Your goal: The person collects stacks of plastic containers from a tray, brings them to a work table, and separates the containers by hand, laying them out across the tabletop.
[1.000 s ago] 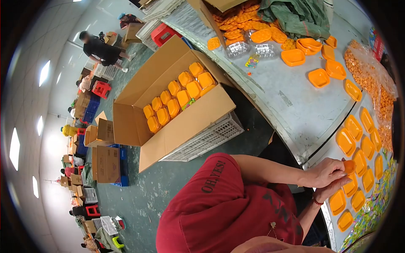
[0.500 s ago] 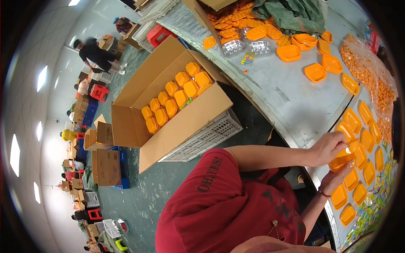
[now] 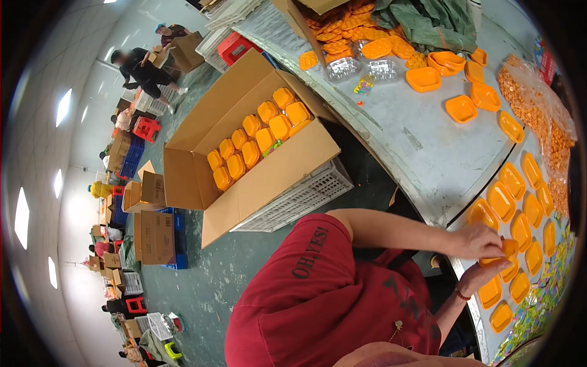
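Observation:
My left hand, on the arm with the lettered red sleeve, closes its fingers on the rim of a small orange plastic tray. From below, my right hand, with a red bead bracelet at the wrist, grips the same tray. Both hands partly hide it. Around them on the table, shallow orange trays lie in loose rows. Beyond these rows is a spread of small green and multicoloured packets.
A cardboard box of orange-lidded containers rests on a grey crate. Farther along the table are clear containers, more orange trays and a bag of orange pieces. People stand among cartons across the room.
Both hands have shifted slightly down in the view with the tray, which now appears tilted differently. An orange tray beside my left hand has come into sight. The view has shifted slightly.

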The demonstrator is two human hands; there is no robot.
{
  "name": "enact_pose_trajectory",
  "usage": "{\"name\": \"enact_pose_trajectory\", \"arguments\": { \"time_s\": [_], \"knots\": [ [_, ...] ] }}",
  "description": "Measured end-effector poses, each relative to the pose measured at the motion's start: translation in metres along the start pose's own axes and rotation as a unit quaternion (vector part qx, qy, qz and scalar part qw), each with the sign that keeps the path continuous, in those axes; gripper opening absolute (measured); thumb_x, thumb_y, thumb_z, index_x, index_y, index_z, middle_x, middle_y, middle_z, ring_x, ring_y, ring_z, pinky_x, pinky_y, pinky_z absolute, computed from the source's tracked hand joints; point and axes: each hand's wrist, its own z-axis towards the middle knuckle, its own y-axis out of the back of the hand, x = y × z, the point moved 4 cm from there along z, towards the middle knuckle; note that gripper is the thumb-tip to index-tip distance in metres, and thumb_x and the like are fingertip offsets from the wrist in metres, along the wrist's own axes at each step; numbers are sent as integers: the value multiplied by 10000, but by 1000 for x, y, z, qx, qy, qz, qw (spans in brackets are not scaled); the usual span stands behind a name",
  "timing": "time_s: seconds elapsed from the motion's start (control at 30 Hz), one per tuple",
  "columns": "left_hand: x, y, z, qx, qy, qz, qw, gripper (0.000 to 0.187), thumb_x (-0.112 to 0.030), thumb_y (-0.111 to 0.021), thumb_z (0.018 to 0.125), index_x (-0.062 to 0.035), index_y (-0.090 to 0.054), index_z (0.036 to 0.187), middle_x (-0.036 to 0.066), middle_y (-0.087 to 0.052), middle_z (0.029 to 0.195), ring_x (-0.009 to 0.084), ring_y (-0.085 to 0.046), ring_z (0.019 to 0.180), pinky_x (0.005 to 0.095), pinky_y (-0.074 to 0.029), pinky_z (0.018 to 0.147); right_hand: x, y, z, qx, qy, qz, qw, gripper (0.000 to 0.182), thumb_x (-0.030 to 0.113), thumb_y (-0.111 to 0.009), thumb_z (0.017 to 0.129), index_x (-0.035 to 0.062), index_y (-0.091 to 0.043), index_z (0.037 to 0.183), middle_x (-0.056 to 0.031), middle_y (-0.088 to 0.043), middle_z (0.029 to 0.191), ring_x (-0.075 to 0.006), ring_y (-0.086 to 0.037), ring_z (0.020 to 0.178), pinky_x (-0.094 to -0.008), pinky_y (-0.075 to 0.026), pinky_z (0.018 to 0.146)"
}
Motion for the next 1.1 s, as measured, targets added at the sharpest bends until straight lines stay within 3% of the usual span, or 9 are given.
{"name": "enact_pose_trajectory", "arguments": {
  "time_s": [0.1,0.47,0.5,0.6,0.7,0.73,0.77,0.87,1.1],
  "knots": [
    [-11,-1,-9,-60,105,-94,988,189,-171,-570,798,17,-553,794,137,-564,644,268,-551,580,330,-412,523,-10,-3,-2,14,-45,51,998,600,457,-205,939,-46,-352,1231,-143,-451,1196,-208,-455,1081,-322,-360,932],
    [-12,22,-19,-89,77,2,993,152,-151,-536,783,1,-542,774,164,-550,680,329,-555,677,385,-417,576,-16,-19,-9,93,-20,24,995,573,450,-268,934,-4,-304,1282,-117,-392,1244,-198,-424,1113,-312,-309,967],
    [-7,31,-18,-87,86,18,992,149,-154,-536,784,-5,-545,775,165,-548,680,334,-554,689,389,-421,587,-15,-25,-5,108,55,-37,992,551,433,-301,932,39,-260,1315,-107,-381,1246,-201,-424,1113,-332,-342,940],
    [3,77,-11,-153,78,73,983,127,-142,-528,782,-21,-565,798,154,-565,732,315,-566,710,356,-450,631,-15,-48,-26,113,-24,-11,993,563,420,-376,905,83,-226,1331,-108,-413,1191,-202,-474,1037,-329,-426,827],
    [37,107,-24,-57,-87,343,934,170,-116,-526,701,-55,-599,842,124,-579,810,272,-569,800,361,-461,700,-37,-44,-41,230,-56,-113,965,445,253,-433,896,73,-294,1279,-79,-467,1112,-175,-520,912,-278,-447,721],
    [44,117,-26,17,-82,355,931,166,-97,-510,711,-51,-598,844,126,-576,803,281,-568,795,360,-458,706,-50,-43,-41,295,92,-371,876,373,174,-442,890,60,-357,1235,-68,-517,1006,-159,-531,833,-275,-444,685],
    [58,121,-29,58,-78,390,915,154,-89,-507,714,-50,-593,836,120,-567,777,278,-565,768,370,-454,689,-37,-54,-43,259,-4,-258,931,328,141,-459,880,41,-410,1188,-73,-543,917,-147,-536,772,-266,-441,663],
    [79,123,-17,107,-110,437,886,87,-57,-536,709,-52,-548,795,102,-523,722,265,-542,730,366,-437,634,-50,-44,-42,230,93,-246,937,356,54,-527,838,18,-442,1182,-57,-563,852,-117,-534,722,-238,-447,657],
    [95,123,99,83,-210,465,856,83,-47,-547,698,-65,-518,774,66,-486,697,229,-525,703,339,-439,604,-56,-46,-34,228,36,-214,949,257,26,-515,841,3,-504,1096,-12,-526,756,-65,-481,635,-201,-421,568]
  ]
}}
